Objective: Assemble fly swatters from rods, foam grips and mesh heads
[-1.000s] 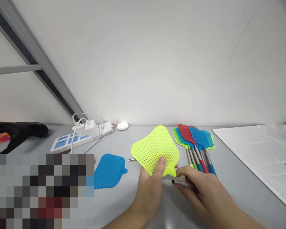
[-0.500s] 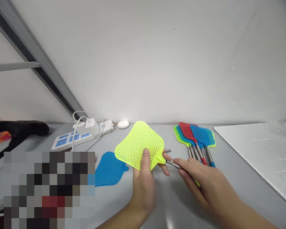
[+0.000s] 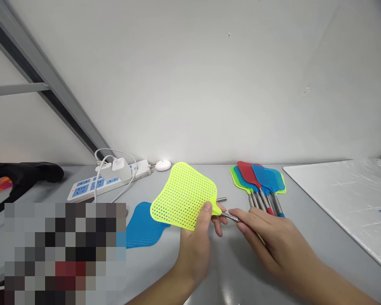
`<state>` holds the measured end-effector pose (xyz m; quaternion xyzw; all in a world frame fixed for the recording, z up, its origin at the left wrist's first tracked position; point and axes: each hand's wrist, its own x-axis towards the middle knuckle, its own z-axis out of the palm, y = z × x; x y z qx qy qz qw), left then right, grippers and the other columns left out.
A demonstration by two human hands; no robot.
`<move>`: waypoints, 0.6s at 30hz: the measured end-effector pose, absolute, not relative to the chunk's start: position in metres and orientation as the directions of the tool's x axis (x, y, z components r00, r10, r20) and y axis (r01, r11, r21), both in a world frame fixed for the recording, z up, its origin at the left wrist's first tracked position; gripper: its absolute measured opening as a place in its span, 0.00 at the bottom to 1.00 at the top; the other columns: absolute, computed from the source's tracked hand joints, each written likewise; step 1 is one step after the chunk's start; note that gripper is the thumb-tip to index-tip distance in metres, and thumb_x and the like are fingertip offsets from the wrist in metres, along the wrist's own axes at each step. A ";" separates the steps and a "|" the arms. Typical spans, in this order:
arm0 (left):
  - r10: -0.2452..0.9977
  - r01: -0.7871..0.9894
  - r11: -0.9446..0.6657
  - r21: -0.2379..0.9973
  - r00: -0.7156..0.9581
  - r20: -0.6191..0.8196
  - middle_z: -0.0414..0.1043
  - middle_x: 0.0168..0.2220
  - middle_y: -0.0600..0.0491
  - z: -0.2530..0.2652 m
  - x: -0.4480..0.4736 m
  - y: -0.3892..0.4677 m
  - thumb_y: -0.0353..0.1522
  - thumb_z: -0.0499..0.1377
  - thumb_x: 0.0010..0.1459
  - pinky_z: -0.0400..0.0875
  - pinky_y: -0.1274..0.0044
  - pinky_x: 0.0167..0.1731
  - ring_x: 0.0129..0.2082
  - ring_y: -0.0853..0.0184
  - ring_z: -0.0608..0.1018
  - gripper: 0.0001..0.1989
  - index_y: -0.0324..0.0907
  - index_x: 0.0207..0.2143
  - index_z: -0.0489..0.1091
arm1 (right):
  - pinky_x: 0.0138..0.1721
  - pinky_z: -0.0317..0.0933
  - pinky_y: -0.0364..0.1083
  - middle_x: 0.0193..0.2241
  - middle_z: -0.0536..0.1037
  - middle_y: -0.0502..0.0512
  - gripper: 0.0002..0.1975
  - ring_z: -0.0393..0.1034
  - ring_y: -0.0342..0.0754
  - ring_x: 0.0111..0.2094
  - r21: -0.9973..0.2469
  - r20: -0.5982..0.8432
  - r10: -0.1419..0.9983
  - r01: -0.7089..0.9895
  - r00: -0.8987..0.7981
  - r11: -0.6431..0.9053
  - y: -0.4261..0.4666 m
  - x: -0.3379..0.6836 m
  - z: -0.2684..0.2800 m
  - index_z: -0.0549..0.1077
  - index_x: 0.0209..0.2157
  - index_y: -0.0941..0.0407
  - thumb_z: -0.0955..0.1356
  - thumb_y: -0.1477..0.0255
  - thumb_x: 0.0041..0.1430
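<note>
My left hand (image 3: 198,241) grips a yellow fly swatter head (image 3: 184,197) near its neck, thumb on top and fingers beneath. A metal rod handle (image 3: 230,217) meets the neck of that head, and my right hand (image 3: 273,237) pinches it. A bit of yellow-green shows under my right fingers. Behind the yellow head, the end of another metal rod (image 3: 222,199) sticks out. On the table to the left lies a loose blue swatter head (image 3: 144,228), partly covered by the blurred patch.
Several fly swatters in red, blue and green (image 3: 268,180) lie overlapped at the back right. A white wrapped panel (image 3: 343,190) rests on the right. A power strip (image 3: 111,182) with chargers and a white oval device (image 3: 163,165) stand at the back left. Pixelation hides the lower left.
My left hand has shifted its grip towards the swatter head's neck. The head has tilted a little, and its neck now sits against the rod's end.
</note>
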<state>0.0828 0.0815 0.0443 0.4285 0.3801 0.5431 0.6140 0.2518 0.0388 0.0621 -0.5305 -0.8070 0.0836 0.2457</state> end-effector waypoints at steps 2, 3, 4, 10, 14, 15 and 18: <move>0.991 -0.306 0.034 0.951 0.134 0.008 0.73 0.27 0.56 0.044 0.082 0.082 0.43 0.55 0.63 0.66 0.75 0.38 0.26 0.69 0.71 0.15 0.43 0.32 0.74 | 0.28 0.54 0.44 0.28 0.70 0.47 0.13 0.67 0.43 0.28 -0.405 0.300 0.898 0.810 -0.321 0.424 0.038 0.252 0.064 0.65 0.52 0.48 0.56 0.70 0.71; 0.990 -0.293 0.028 0.956 0.140 0.014 0.72 0.27 0.56 0.044 0.082 0.082 0.43 0.56 0.63 0.66 0.75 0.37 0.26 0.70 0.71 0.15 0.43 0.32 0.74 | 0.28 0.54 0.44 0.28 0.70 0.47 0.13 0.67 0.43 0.28 -0.403 0.303 0.897 0.810 -0.322 0.427 0.038 0.252 0.064 0.65 0.52 0.48 0.56 0.71 0.71; 0.989 -0.280 0.022 0.960 0.144 0.019 0.72 0.27 0.56 0.044 0.082 0.082 0.44 0.56 0.63 0.66 0.75 0.37 0.26 0.70 0.71 0.15 0.43 0.32 0.74 | 0.28 0.54 0.43 0.28 0.70 0.47 0.13 0.67 0.43 0.27 -0.399 0.309 0.895 0.810 -0.322 0.429 0.038 0.252 0.065 0.66 0.52 0.48 0.57 0.71 0.71; 0.987 -0.270 0.016 0.963 0.159 0.028 0.73 0.28 0.55 0.044 0.082 0.083 0.44 0.57 0.62 0.66 0.75 0.37 0.27 0.69 0.72 0.15 0.44 0.34 0.74 | 0.24 0.49 0.44 0.25 0.70 0.46 0.13 0.64 0.42 0.24 -0.199 0.448 0.820 0.855 -0.355 0.479 0.041 0.255 0.061 0.67 0.52 0.52 0.58 0.71 0.70; 0.985 -0.293 0.035 0.955 0.174 0.017 0.73 0.29 0.54 0.042 0.083 0.087 0.44 0.56 0.63 0.67 0.74 0.38 0.25 0.70 0.70 0.15 0.43 0.34 0.75 | 0.24 0.45 0.46 0.22 0.68 0.46 0.13 0.58 0.43 0.22 0.035 0.586 0.708 0.885 -0.394 0.464 0.042 0.260 0.059 0.70 0.51 0.54 0.62 0.71 0.68; 0.981 -0.295 0.044 0.955 0.192 0.014 0.73 0.28 0.54 0.042 0.083 0.088 0.44 0.55 0.64 0.66 0.73 0.39 0.24 0.70 0.70 0.15 0.43 0.35 0.75 | 0.25 0.46 0.45 0.22 0.68 0.46 0.13 0.57 0.43 0.22 0.053 0.596 0.699 0.888 -0.395 0.457 0.042 0.261 0.059 0.71 0.51 0.54 0.63 0.72 0.68; 0.967 -0.313 0.068 0.947 0.256 0.015 0.72 0.26 0.54 0.041 0.084 0.088 0.43 0.51 0.66 0.65 0.72 0.43 0.25 0.70 0.70 0.18 0.42 0.38 0.76 | 0.26 0.46 0.45 0.24 0.68 0.46 0.14 0.57 0.43 0.24 0.056 0.601 0.702 0.897 -0.381 0.439 0.041 0.264 0.058 0.71 0.52 0.54 0.64 0.76 0.66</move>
